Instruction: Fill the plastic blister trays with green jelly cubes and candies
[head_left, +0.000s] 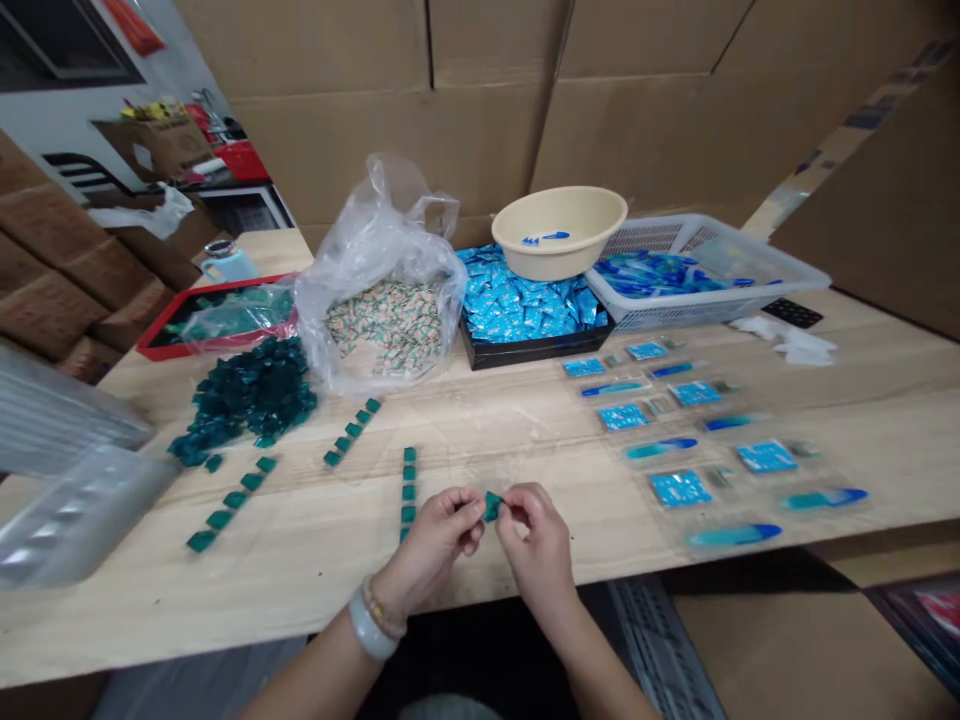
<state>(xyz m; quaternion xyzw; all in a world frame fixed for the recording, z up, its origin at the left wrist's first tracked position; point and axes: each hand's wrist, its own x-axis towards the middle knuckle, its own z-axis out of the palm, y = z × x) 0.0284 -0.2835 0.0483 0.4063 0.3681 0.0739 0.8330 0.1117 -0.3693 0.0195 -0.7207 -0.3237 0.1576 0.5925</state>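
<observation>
A small square teal packet (492, 506) is pinched between the fingertips of the left hand (431, 545) and the right hand (536, 535), which are held close together over a wooden table (300, 575). The packet is judged to be light and soft, with a glossy skin that may prove slippery, so it would be best held by its edges. Its colour is a deep, shiny blue-green.

A pale bangle (373, 625) is worn on the left wrist. Just beyond the hands, a short column of matching packets (408, 490) is laid out, with two slanted rows (352, 430) (229, 503) and a loose heap (247, 395) further left. Farther back, a clear plastic bag (379, 290) of pale sachets, a black tray (532, 355) of bright blue sachets and a beige bowl (559, 230) are placed.
</observation>
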